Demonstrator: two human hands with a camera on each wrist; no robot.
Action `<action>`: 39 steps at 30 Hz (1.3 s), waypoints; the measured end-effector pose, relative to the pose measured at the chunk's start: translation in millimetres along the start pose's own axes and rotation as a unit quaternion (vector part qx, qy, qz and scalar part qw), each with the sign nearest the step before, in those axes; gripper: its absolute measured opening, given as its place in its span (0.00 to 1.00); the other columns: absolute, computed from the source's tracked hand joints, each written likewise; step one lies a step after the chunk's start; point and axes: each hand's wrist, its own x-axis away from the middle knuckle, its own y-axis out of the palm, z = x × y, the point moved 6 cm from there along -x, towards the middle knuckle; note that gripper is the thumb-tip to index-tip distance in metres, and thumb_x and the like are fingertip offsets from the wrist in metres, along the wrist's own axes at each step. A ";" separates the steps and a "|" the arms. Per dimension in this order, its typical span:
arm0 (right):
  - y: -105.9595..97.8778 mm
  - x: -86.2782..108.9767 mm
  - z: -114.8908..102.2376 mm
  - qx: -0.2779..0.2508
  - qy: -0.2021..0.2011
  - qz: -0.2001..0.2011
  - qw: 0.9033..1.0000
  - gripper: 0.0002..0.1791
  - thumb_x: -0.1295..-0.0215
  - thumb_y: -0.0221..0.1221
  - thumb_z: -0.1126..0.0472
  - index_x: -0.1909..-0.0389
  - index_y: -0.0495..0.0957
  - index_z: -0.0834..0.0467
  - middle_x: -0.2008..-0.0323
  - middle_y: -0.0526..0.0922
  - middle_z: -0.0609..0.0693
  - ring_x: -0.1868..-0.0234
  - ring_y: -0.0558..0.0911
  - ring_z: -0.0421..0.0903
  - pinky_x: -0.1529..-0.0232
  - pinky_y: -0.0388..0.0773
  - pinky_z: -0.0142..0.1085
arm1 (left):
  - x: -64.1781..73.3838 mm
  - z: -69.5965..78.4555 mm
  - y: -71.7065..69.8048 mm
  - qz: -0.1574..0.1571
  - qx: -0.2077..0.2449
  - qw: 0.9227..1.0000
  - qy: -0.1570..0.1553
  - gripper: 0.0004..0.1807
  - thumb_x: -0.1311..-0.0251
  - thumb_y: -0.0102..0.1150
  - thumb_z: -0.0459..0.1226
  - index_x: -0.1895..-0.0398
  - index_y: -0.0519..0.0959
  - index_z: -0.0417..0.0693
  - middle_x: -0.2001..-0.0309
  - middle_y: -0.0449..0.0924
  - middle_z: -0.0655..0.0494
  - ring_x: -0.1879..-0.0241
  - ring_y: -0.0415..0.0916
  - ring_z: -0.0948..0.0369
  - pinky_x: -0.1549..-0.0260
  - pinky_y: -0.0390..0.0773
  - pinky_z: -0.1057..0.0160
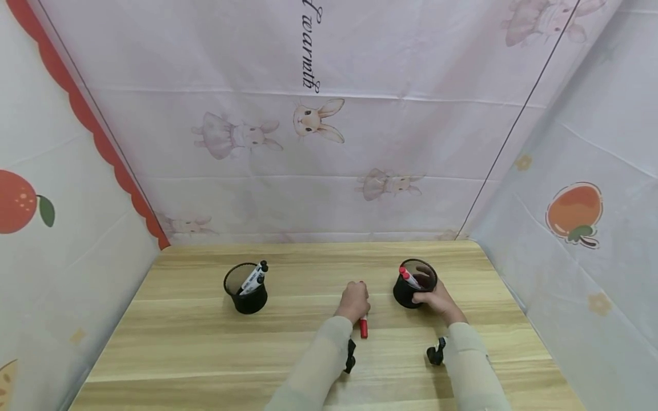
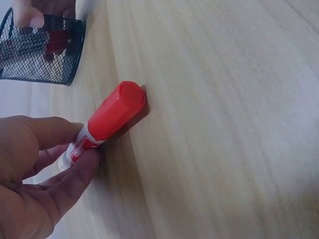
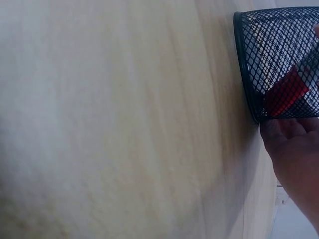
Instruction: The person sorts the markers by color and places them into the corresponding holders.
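Note:
A red-capped whiteboard marker (image 2: 117, 110) with a white barrel lies low over the table, and my left hand (image 1: 354, 301) pinches its barrel between thumb and fingers. In the head view the red cap (image 1: 364, 328) points toward the front edge. To the right, my right hand (image 1: 438, 301) holds a black mesh pen cup (image 1: 406, 294) around its right side. Red-ended markers (image 1: 409, 278) lean inside that cup. Through the mesh in the right wrist view, a red cap (image 3: 286, 92) shows near the cup's base.
Another black mesh pen cup (image 1: 249, 302) stands at the left, holding black-capped markers (image 1: 254, 278). The wooden table (image 1: 205, 348) meets a printed cloth backdrop behind, with cloth walls at both sides. Black wrist devices (image 1: 436, 352) sit on both forearms.

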 end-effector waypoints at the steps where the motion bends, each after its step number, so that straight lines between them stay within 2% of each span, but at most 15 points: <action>1: -0.1 0.0 0.6 0.000 0.001 0.000 1.000 0.48 0.60 0.62 0.79 0.34 0.52 0.68 0.43 0.64 0.70 0.48 0.70 0.46 0.53 0.68 0.26 | 0.2 0.7 -0.9 0.000 0.008 1.000 -0.001 0.07 0.52 0.66 0.29 0.69 0.78 0.41 0.70 0.70 0.52 0.71 0.70 0.58 0.75 0.73 0.66; 5: -0.2 -0.3 0.5 -0.005 0.006 -0.001 1.000 0.48 0.59 0.62 0.81 0.34 0.51 0.68 0.42 0.64 0.69 0.47 0.69 0.48 0.54 0.67 0.26 | 0.2 7.3 -9.6 0.024 0.059 0.998 0.011 0.09 0.54 0.66 0.29 0.69 0.78 0.38 0.72 0.70 0.53 0.72 0.68 0.59 0.76 0.72 0.67; 8: 1.8 0.7 -6.2 -0.001 0.013 0.001 1.000 0.47 0.59 0.60 0.82 0.34 0.51 0.70 0.43 0.64 0.71 0.47 0.68 0.50 0.54 0.67 0.26 | 0.1 12.2 -15.3 0.040 0.076 0.996 0.024 0.09 0.56 0.66 0.28 0.70 0.78 0.37 0.74 0.70 0.54 0.73 0.67 0.60 0.76 0.71 0.67; 12: 4.5 2.0 -14.3 0.013 0.008 -0.002 1.000 0.46 0.59 0.59 0.82 0.35 0.51 0.72 0.43 0.63 0.73 0.48 0.69 0.50 0.54 0.68 0.26 | -1.0 13.1 -15.3 0.037 0.073 0.996 0.022 0.09 0.56 0.66 0.29 0.70 0.79 0.38 0.74 0.70 0.55 0.73 0.66 0.61 0.75 0.71 0.68; 17: -1.2 -1.9 -1.2 0.012 -0.013 -0.004 1.000 0.47 0.59 0.62 0.80 0.35 0.51 0.69 0.43 0.65 0.71 0.49 0.70 0.43 0.54 0.67 0.26 | -0.9 10.2 -14.4 0.033 0.090 0.995 0.014 0.10 0.56 0.66 0.29 0.68 0.79 0.37 0.72 0.71 0.54 0.72 0.67 0.61 0.76 0.71 0.69; 23: 0.1 0.2 -1.3 0.007 -0.005 0.001 1.000 0.48 0.59 0.63 0.79 0.34 0.52 0.68 0.42 0.64 0.70 0.46 0.68 0.49 0.53 0.66 0.25 | 1.7 6.8 -19.2 0.043 0.167 0.985 0.010 0.10 0.56 0.67 0.27 0.69 0.77 0.38 0.70 0.73 0.53 0.73 0.69 0.62 0.76 0.72 0.69; 26: -0.8 0.2 1.1 0.009 0.002 0.003 1.000 0.48 0.59 0.63 0.79 0.34 0.53 0.66 0.42 0.64 0.70 0.45 0.67 0.52 0.53 0.66 0.25 | 2.6 5.8 -21.2 0.052 0.187 0.981 0.007 0.12 0.57 0.67 0.27 0.68 0.76 0.40 0.71 0.72 0.53 0.73 0.68 0.62 0.77 0.72 0.69; 28: -1.2 -0.1 1.6 0.012 0.004 0.003 1.000 0.48 0.59 0.63 0.79 0.34 0.52 0.66 0.42 0.64 0.70 0.45 0.67 0.52 0.53 0.67 0.25 | 2.8 5.8 -22.2 0.058 0.198 0.978 0.002 0.14 0.57 0.67 0.27 0.65 0.74 0.41 0.71 0.72 0.53 0.74 0.69 0.63 0.78 0.73 0.69; 34: -2.1 -1.8 1.4 0.016 0.001 0.002 1.000 0.48 0.59 0.62 0.80 0.34 0.52 0.67 0.41 0.62 0.71 0.46 0.68 0.48 0.54 0.67 0.24 | 2.1 7.5 -25.5 0.078 0.230 0.970 -0.006 0.30 0.56 0.66 0.28 0.47 0.67 0.43 0.71 0.74 0.55 0.76 0.71 0.63 0.80 0.74 0.68; 39: -1.9 -2.9 4.2 0.016 -0.003 -0.010 1.000 0.49 0.61 0.65 0.77 0.34 0.53 0.68 0.41 0.63 0.71 0.46 0.68 0.48 0.53 0.68 0.25 | 1.7 8.6 -29.7 0.090 0.250 0.964 -0.022 0.33 0.54 0.66 0.28 0.42 0.65 0.44 0.69 0.71 0.56 0.76 0.70 0.62 0.81 0.74 0.68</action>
